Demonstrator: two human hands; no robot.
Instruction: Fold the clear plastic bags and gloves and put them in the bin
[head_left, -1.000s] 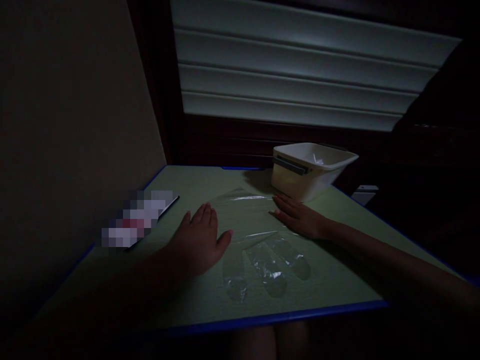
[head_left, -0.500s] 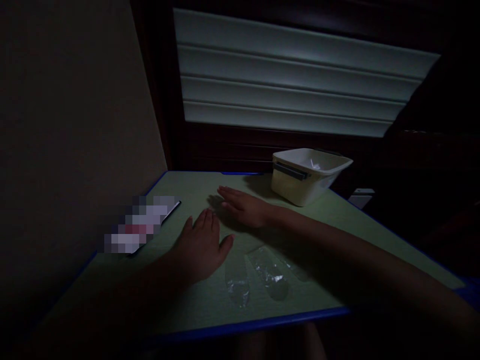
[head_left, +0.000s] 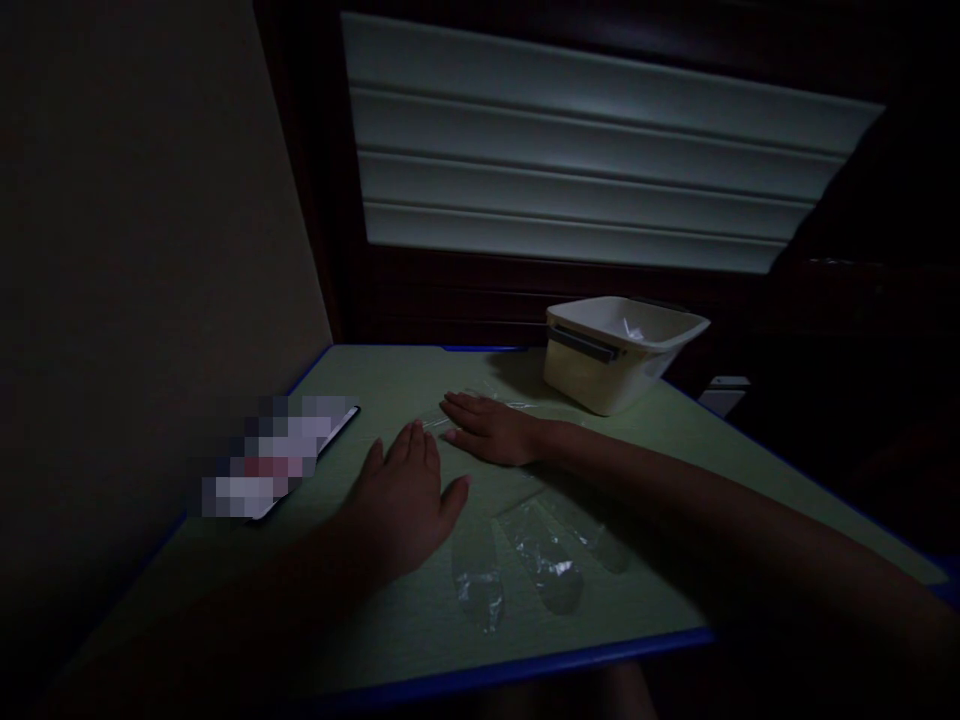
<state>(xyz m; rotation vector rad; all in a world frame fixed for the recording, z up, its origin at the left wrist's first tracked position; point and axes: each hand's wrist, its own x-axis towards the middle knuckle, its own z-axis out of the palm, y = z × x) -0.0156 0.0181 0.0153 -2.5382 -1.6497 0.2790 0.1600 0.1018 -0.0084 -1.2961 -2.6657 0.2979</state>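
A clear plastic disposable glove (head_left: 546, 560) lies spread on the green tabletop (head_left: 352, 625), its finger-shaped parts pointing towards me. My left hand (head_left: 405, 495) rests palm down over its left side, fingers stretched and thumb out to the right. My right hand (head_left: 496, 430) lies palm down a little farther off, fingers pointing left and close to the left fingertips. Thin clear film shows around and beyond the right fingers. Both hands are open, and what lies under the palms is hidden.
At the back right stands a cream plastic bin (head_left: 592, 375) with a grey handle and something clear inside. On the left lies a phone-like flat device (head_left: 281, 460), its screen blurred. The table has a blue edge (head_left: 540, 662). A wall and a louvred panel (head_left: 570, 170) stand behind.
My right hand has come slightly nearer and lower, now flat against the film. More clear film shows beyond its fingers. My left hand has barely moved.
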